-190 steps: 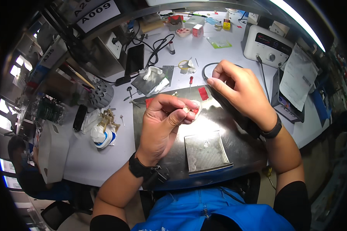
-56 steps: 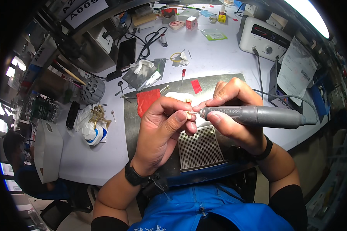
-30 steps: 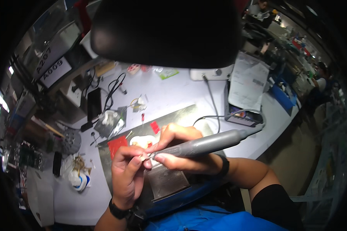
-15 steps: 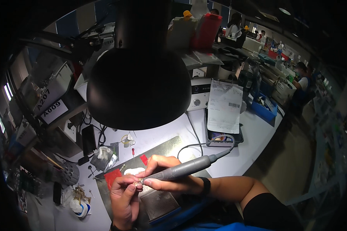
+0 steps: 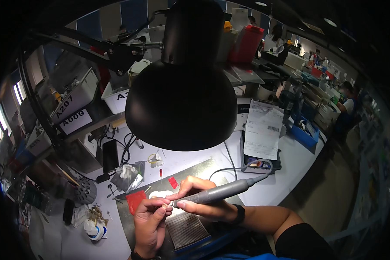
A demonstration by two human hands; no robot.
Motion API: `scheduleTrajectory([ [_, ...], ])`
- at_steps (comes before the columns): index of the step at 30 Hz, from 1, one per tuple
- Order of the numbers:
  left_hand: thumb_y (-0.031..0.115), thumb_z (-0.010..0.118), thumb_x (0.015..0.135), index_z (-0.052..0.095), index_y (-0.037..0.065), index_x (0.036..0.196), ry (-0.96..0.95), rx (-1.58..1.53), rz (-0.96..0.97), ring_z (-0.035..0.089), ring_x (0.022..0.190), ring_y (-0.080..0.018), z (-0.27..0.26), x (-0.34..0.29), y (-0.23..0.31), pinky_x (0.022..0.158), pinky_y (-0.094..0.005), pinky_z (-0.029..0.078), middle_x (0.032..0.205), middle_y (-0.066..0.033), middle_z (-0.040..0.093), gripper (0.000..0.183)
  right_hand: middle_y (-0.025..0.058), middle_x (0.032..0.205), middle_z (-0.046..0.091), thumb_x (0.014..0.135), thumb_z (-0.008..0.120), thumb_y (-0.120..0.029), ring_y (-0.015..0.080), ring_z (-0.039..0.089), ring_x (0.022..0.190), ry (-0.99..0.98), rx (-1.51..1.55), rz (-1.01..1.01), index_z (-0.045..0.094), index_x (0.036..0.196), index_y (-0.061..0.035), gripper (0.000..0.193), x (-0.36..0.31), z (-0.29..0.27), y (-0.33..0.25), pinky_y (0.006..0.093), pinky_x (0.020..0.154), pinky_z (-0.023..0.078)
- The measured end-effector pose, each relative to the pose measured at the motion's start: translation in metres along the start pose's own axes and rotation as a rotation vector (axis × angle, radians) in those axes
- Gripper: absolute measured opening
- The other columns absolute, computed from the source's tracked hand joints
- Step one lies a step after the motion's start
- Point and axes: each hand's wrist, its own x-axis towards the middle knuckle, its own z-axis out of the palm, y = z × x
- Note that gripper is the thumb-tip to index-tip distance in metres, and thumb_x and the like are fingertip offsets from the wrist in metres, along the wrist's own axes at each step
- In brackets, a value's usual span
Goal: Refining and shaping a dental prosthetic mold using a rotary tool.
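My right hand (image 5: 201, 209) is wrapped round a grey rotary handpiece (image 5: 221, 192), held like a pen and slanting down to the left. A grey cable leaves its back end. My left hand (image 5: 150, 225) pinches a small gold-coloured piece (image 5: 164, 206), possibly a ring, between thumb and fingers. The handpiece's tip meets or almost meets this piece; the fingers partly hide the contact. Both hands meet above a metal work plate (image 5: 203, 170) and beside a ribbed metal grate (image 5: 187, 232). Just behind the fingers lies a white pad (image 5: 161, 193).
A black lamp (image 5: 182, 108) hangs over the bench. Red pouches (image 5: 136, 201), a small red-handled screwdriver (image 5: 161, 173) and a plastic bag (image 5: 128, 177) lie around the plate. A clipboard sheet (image 5: 262, 130) leans at the right; a perforated grey holder (image 5: 86, 190) stands left.
The view has swung left, so the bench, lamp and hands appear further right. Both hands keep their grips, and their place over the plate looks nearly the same.
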Motion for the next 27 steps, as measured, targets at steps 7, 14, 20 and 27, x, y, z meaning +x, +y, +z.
scheduleTrajectory([
  [7, -0.004, 0.065, 0.097, 0.062, 0.000, 0.111, -0.020, 0.018, 0.026, 0.070, 0.098, -0.0191, -0.001, 0.001, 0.000, 0.090, -0.0316, 0.057, 0.111, -0.0122, 0.066, 0.015, 0.0070, 0.090, 0.069, 0.096, 0.072, -0.013, 0.0091, 0.065, 0.083, -0.003, -0.063, -0.105, 0.062, 0.101, 0.0006, 0.018, 0.001, 0.002, -0.003, 0.0247, 0.071, 0.050],
  [14, -0.005, 0.065, 0.096, 0.064, 0.000, 0.109, -0.052, 0.037, 0.051, 0.070, 0.098, -0.0204, -0.005, 0.002, -0.002, 0.091, -0.0330, 0.057, 0.111, -0.0130, 0.066, 0.014, 0.0093, 0.096, 0.071, 0.095, 0.072, -0.013, 0.0106, 0.067, 0.087, -0.004, -0.109, -0.116, 0.062, 0.103, 0.0005, 0.019, -0.002, -0.001, 0.002, 0.0252, 0.075, 0.051],
  [20, -0.005, 0.065, 0.096, 0.065, 0.000, 0.111, -0.043, 0.032, 0.053, 0.070, 0.099, -0.0204, -0.002, 0.001, 0.000, 0.091, -0.0321, 0.057, 0.114, -0.0139, 0.067, 0.016, 0.0075, 0.093, 0.069, 0.095, 0.073, -0.014, 0.0100, 0.066, 0.084, 0.003, -0.119, -0.103, 0.063, 0.103, 0.0004, 0.019, -0.001, 0.000, -0.003, 0.0250, 0.073, 0.050],
  [27, -0.003, 0.066, 0.095, 0.065, 0.002, 0.110, -0.047, 0.073, 0.054, 0.065, 0.098, -0.0163, 0.000, 0.002, 0.002, 0.092, -0.0298, 0.053, 0.112, -0.0103, 0.065, 0.016, 0.0093, 0.085, 0.064, 0.092, 0.071, -0.010, 0.0130, 0.056, 0.076, 0.019, -0.059, 0.024, 0.061, 0.102, -0.0011, 0.017, -0.003, 0.003, -0.015, 0.0293, 0.069, 0.043],
])
